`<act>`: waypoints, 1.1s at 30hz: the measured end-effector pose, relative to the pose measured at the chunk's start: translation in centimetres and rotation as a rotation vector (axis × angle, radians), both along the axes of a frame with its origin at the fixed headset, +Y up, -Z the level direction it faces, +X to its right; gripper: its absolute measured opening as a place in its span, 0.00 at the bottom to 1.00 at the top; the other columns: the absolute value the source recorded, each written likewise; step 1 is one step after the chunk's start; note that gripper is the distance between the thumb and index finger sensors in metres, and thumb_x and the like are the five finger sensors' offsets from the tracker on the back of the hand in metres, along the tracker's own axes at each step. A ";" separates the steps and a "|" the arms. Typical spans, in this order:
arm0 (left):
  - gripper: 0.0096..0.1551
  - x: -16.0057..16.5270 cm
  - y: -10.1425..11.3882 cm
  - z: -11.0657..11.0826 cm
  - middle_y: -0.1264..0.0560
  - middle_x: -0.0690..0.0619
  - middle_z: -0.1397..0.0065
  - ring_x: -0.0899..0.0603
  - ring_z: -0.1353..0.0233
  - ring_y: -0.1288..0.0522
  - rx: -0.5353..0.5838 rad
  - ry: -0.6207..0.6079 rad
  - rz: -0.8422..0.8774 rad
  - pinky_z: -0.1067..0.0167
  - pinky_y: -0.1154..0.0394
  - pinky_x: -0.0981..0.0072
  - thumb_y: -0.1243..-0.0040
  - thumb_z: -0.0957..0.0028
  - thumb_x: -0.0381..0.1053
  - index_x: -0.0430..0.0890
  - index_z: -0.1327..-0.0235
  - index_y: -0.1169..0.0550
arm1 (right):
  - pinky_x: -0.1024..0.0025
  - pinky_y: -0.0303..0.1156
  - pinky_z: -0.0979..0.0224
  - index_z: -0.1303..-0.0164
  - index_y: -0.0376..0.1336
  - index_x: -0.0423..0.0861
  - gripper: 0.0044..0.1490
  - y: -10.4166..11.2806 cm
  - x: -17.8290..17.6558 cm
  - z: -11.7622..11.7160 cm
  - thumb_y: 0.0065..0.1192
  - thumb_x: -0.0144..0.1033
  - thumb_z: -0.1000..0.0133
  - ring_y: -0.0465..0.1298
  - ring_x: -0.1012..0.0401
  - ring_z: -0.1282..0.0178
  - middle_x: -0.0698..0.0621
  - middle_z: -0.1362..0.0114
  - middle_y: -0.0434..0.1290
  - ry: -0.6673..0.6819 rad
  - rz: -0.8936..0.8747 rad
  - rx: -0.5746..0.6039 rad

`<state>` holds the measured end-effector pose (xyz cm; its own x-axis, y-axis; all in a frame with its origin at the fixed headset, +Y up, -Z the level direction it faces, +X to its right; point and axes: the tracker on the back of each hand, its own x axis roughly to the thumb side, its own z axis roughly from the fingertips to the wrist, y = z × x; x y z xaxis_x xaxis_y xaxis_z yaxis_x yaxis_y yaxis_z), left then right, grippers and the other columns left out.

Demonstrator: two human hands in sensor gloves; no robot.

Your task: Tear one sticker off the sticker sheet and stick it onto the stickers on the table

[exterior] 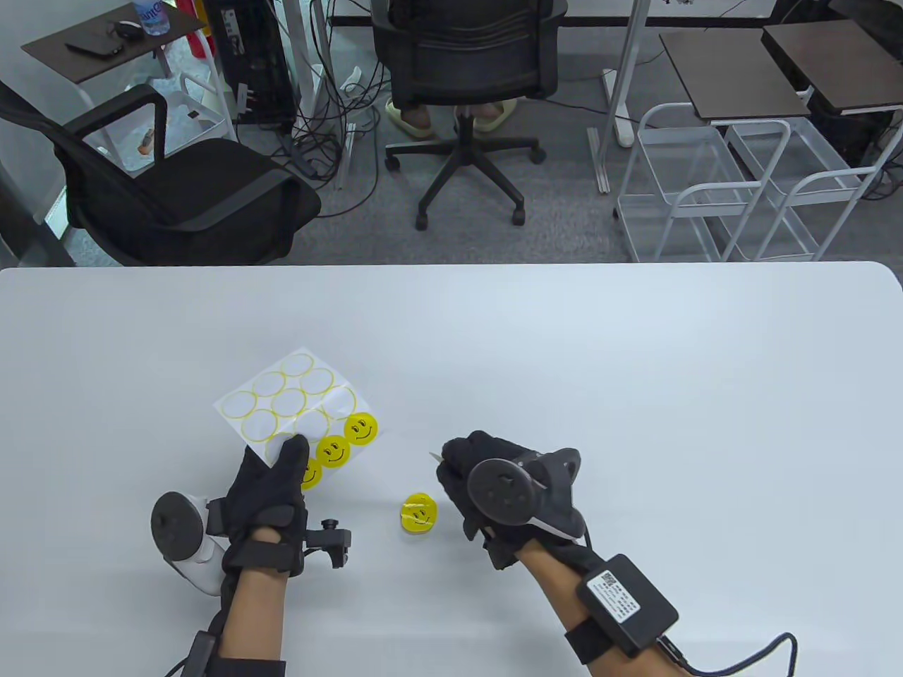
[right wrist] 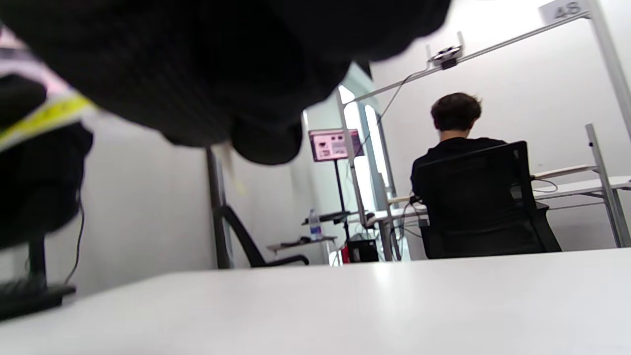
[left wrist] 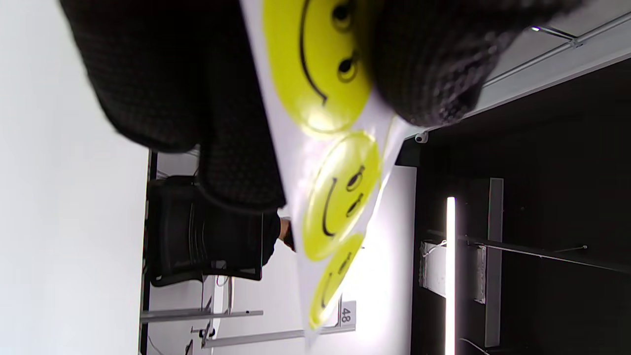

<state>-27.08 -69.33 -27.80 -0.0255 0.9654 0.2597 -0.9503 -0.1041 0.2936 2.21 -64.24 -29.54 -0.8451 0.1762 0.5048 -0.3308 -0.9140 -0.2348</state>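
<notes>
Nearest the front edge of the white bench (exterior: 635, 338), the left hand (exterior: 271, 493) in its black sensor glove grips the glossy white sticker sheet (exterior: 296, 405) by its near corner, thumb on top and the other fingers (left wrist: 236, 148) underneath. The sheet is lifted at an angle, and three round yellow smiley stickers (exterior: 334, 451) remain along its near side, beside rows of empty yellow-ringed circles.

To the right, the right hand (exterior: 494, 486), also gloved in black, hovers with its fingers curled together; a pale sliver pokes out at the fingertips, but what it is and whether the fingers pinch it I cannot tell.

Between the two hands, a small pile of yellow smiley stickers (exterior: 418, 514) lies on the bench toward its front edge.
</notes>
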 end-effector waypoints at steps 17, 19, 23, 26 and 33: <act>0.21 -0.5 0.0 0.2 0.14 0.48 0.46 0.43 0.50 0.11 -0.021 0.053 0.032 0.45 0.18 0.47 0.33 0.46 0.56 0.50 0.44 0.21 | 0.67 0.75 0.77 0.53 0.78 0.43 0.24 -8.5 -6.5 -0.9 0.77 0.45 0.53 0.77 0.64 0.79 0.56 0.68 0.81 0.082 0.474 -0.102; 0.21 -0.4 0.0 0.2 0.14 0.48 0.46 0.43 0.50 0.12 -0.024 0.051 0.032 0.45 0.18 0.47 0.33 0.46 0.56 0.50 0.44 0.21 | 0.65 0.75 0.74 0.51 0.77 0.43 0.24 -8.9 -6.7 -0.9 0.76 0.44 0.52 0.77 0.63 0.77 0.55 0.66 0.81 0.117 0.487 -0.159; 0.21 -0.3 0.1 0.0 0.14 0.49 0.46 0.43 0.50 0.12 -0.032 0.039 0.023 0.44 0.18 0.48 0.33 0.46 0.56 0.50 0.44 0.21 | 0.61 0.76 0.69 0.44 0.74 0.40 0.26 -8.7 -6.7 -1.0 0.72 0.40 0.49 0.78 0.59 0.72 0.52 0.59 0.81 0.141 0.492 -0.251; 0.20 -0.2 0.0 -0.1 0.14 0.49 0.45 0.43 0.49 0.12 -0.037 0.030 0.018 0.44 0.18 0.48 0.33 0.46 0.56 0.50 0.43 0.21 | 0.59 0.76 0.66 0.38 0.71 0.36 0.30 -8.3 -6.5 -1.5 0.68 0.39 0.46 0.79 0.57 0.69 0.49 0.55 0.81 0.172 0.477 -0.407; 0.21 0.2 -0.1 -0.2 0.14 0.48 0.45 0.43 0.49 0.12 -0.046 0.010 0.006 0.44 0.18 0.47 0.33 0.45 0.56 0.50 0.43 0.21 | 0.53 0.76 0.59 0.34 0.71 0.45 0.28 -7.2 -4.4 -2.3 0.64 0.41 0.44 0.79 0.53 0.63 0.44 0.47 0.80 0.217 0.265 -0.677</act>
